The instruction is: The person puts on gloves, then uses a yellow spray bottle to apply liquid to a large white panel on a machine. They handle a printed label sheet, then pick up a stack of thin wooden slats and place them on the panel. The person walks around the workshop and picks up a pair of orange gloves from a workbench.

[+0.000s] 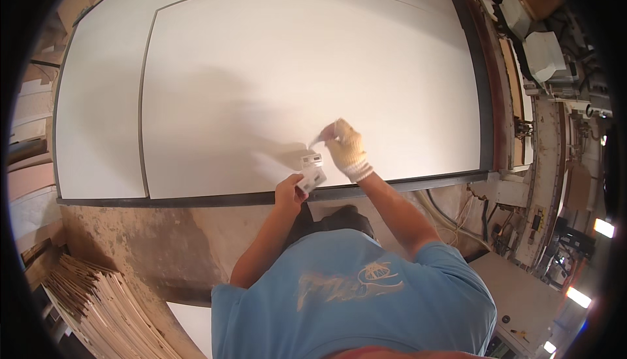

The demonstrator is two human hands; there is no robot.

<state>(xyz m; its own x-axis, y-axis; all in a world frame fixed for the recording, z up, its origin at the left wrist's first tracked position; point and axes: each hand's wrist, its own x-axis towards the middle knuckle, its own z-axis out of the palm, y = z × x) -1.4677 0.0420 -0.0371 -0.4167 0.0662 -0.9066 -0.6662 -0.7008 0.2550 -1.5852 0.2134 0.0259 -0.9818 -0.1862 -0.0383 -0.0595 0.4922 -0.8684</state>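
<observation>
My left hand (290, 190) is bare and closed on a white label strip (313, 177) with small dark rectangles printed along it. The strip sticks up past my thumb, over the near edge of a large white panel (261, 52). My right hand (346, 146), in a cream knitted glove with a white cuff, hangs over the panel just beyond the strip. Its fingertips pinch a small pale piece (317, 141) that looks like a single label, blurred by motion. Whether that piece still touches the strip, I cannot tell.
A dark rim (196, 202) runs along the panel's near side. Stacked thin boards (111, 307) stand at lower left. Machinery with a rusty metal beam (545, 163) lines the right side, with cables (450, 218) near the panel's corner.
</observation>
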